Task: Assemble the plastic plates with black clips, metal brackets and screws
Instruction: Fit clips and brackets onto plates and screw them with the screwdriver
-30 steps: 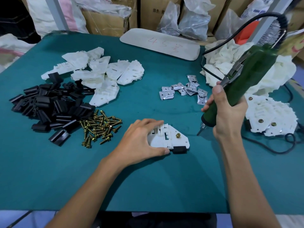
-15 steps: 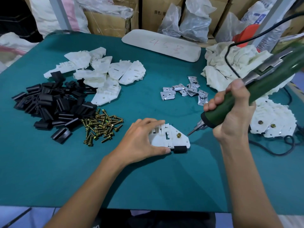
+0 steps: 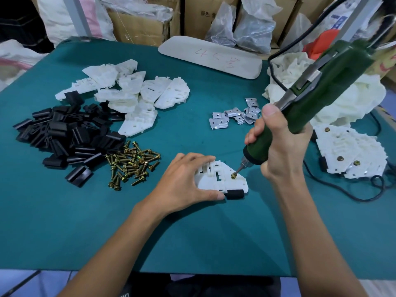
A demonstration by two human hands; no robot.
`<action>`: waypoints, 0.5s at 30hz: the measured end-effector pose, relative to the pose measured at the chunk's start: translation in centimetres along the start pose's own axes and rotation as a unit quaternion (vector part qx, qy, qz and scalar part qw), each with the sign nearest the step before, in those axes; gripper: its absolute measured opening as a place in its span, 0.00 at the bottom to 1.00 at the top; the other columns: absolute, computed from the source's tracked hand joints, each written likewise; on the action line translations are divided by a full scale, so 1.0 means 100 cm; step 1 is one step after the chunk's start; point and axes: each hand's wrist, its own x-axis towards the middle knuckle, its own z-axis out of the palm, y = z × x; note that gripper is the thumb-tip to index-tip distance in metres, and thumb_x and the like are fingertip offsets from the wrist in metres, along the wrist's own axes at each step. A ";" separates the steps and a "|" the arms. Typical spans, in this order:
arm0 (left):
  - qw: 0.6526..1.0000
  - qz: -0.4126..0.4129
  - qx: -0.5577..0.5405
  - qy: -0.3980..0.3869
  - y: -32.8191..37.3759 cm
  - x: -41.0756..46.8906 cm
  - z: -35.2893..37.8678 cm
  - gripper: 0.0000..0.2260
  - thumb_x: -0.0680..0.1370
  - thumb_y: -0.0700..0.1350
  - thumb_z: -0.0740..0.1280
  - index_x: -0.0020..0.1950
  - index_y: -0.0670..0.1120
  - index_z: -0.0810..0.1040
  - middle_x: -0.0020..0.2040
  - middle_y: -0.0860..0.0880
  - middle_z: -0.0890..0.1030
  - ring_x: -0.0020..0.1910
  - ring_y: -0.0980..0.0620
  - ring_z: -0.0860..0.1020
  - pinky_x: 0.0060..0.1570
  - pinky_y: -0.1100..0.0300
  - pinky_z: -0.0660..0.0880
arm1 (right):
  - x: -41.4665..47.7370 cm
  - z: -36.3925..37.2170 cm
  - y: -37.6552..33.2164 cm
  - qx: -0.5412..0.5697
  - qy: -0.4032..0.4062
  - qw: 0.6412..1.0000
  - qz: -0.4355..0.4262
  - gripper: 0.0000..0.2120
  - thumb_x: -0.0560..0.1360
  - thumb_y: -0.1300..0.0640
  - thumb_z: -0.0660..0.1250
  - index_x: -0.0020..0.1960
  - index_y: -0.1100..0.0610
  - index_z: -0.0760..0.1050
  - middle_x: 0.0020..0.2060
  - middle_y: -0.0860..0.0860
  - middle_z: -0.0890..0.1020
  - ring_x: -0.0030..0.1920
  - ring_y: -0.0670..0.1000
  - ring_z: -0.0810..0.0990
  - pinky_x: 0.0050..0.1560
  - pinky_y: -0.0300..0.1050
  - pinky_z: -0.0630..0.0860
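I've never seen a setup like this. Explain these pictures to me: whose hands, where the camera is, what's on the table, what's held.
No machine here: these are a person's two bare hands, and every picture comes from one wide-angle camera on that person's head, looking down at a teal-green table. The left hand presses a flat white plastic plate down on it. The right hand grips a dark green corded electric screwdriver, its bit on a brass screw in that plate; a black clip sits on the plate's near edge. To the left lie heaps of black plastic clips, loose white plates and brass screws; in the middle, small bent metal brackets; at the right, a stack of plates with screws already in.
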 end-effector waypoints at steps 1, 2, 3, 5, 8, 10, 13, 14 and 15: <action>1.000 0.000 0.002 0.003 0.000 0.000 0.000 0.42 0.63 0.71 0.74 0.74 0.59 0.70 0.62 0.63 0.72 0.59 0.59 0.65 0.59 0.65 0.63 | 0.000 0.001 0.000 -0.011 -0.008 1.000 -0.003 0.12 0.70 0.50 0.75 0.31 0.51 0.76 0.23 0.51 0.75 0.22 0.55 0.72 0.32 0.50 0.72; 1.000 0.001 0.003 0.005 0.000 0.000 0.001 0.42 0.63 0.71 0.74 0.74 0.59 0.70 0.62 0.62 0.72 0.59 0.58 0.65 0.60 0.66 0.62 | 0.000 0.002 0.001 -0.022 -0.015 1.000 -0.006 0.12 0.70 0.51 0.74 0.31 0.50 0.76 0.23 0.50 0.75 0.22 0.55 0.72 0.31 0.49 0.73; 1.000 0.002 0.003 0.005 0.000 0.001 0.002 0.42 0.63 0.72 0.74 0.74 0.59 0.71 0.62 0.62 0.72 0.59 0.58 0.65 0.60 0.66 0.61 | -0.001 0.004 0.002 -0.033 -0.022 0.999 -0.009 0.11 0.71 0.51 0.74 0.32 0.50 0.76 0.23 0.50 0.75 0.22 0.55 0.72 0.31 0.49 0.73; 1.000 0.003 0.004 0.002 0.000 0.001 0.002 0.42 0.63 0.72 0.72 0.74 0.58 0.70 0.62 0.62 0.71 0.60 0.58 0.65 0.61 0.67 0.60 | -0.003 0.009 0.005 -0.056 -0.029 0.998 -0.015 0.10 0.72 0.52 0.72 0.33 0.49 0.76 0.24 0.49 0.75 0.22 0.54 0.73 0.31 0.48 0.73; 1.000 0.003 0.004 -0.001 -0.001 0.002 0.002 0.43 0.63 0.72 0.72 0.75 0.58 0.69 0.61 0.62 0.70 0.61 0.58 0.64 0.61 0.66 0.61 | -0.007 0.014 0.008 -0.077 -0.012 0.997 -0.019 0.10 0.71 0.54 0.72 0.34 0.55 0.74 0.24 0.49 0.75 0.22 0.53 0.73 0.28 0.47 0.73; 1.000 0.004 0.002 0.001 -0.001 0.001 0.002 0.42 0.64 0.72 0.73 0.75 0.58 0.69 0.60 0.62 0.71 0.60 0.59 0.63 0.60 0.66 0.62 | -0.008 0.013 0.010 -0.077 0.003 0.997 -0.021 0.12 0.70 0.54 0.72 0.36 0.59 0.73 0.24 0.50 0.74 0.22 0.53 0.73 0.28 0.46 0.73; 1.000 0.005 -0.001 0.001 -0.001 0.001 0.003 0.42 0.64 0.71 0.73 0.75 0.58 0.69 0.61 0.60 0.72 0.58 0.59 0.63 0.60 0.66 0.62 | -0.009 0.013 0.011 -0.079 0.014 0.996 -0.024 0.12 0.71 0.55 0.71 0.37 0.62 0.73 0.25 0.50 0.75 0.22 0.53 0.73 0.28 0.45 0.73; 1.000 0.005 -0.002 0.000 -0.001 0.001 0.002 0.42 0.64 0.71 0.73 0.75 0.58 0.69 0.61 0.60 0.72 0.58 0.59 0.63 0.60 0.66 0.62 | -0.009 0.013 0.011 -0.081 0.014 0.996 -0.025 0.12 0.71 0.55 0.71 0.37 0.63 0.73 0.25 0.50 0.75 0.23 0.53 0.73 0.28 0.45 0.73; 1.000 0.004 -0.002 -0.001 -0.001 0.001 0.002 0.42 0.64 0.71 0.73 0.75 0.58 0.69 0.61 0.60 0.72 0.57 0.59 0.63 0.61 0.65 0.62 | -0.009 0.013 0.012 -0.083 0.013 0.996 -0.026 0.12 0.71 0.55 0.71 0.38 0.63 0.73 0.25 0.50 0.75 0.23 0.53 0.73 0.28 0.45 0.74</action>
